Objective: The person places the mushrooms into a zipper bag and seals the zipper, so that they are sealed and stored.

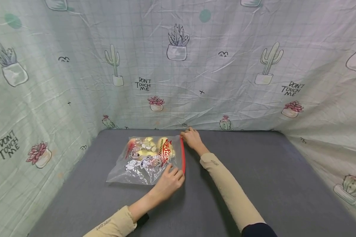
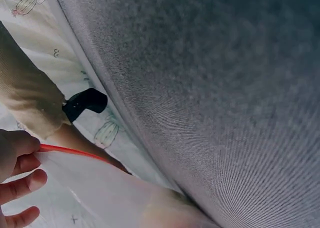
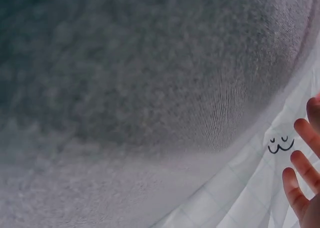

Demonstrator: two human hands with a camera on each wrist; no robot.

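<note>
A clear zip bag [image 1: 118, 171] with printed cartoon figures and red lettering lies on the grey table, several yellow rounded things [image 1: 148, 144] inside it. Its red zip strip [image 1: 182, 153] runs along the right side. At the strip's near end my left hand [image 1: 169, 182] pinches the edge; the left wrist view shows thumb and forefinger on the red strip [image 2: 75, 152], other fingers apart. My right hand [image 1: 192, 140] holds the strip's far corner. In the right wrist view, several spread fingers [image 3: 305, 170] show at the right edge, while the bag is out of sight.
The grey table [image 1: 255, 164] extends to both sides of the bag. A pale curtain [image 1: 195, 82] printed with potted cacti hangs behind the table and along both sides. A black band [image 2: 85, 104] is at the right wrist, by the beige sleeve [image 2: 30, 88].
</note>
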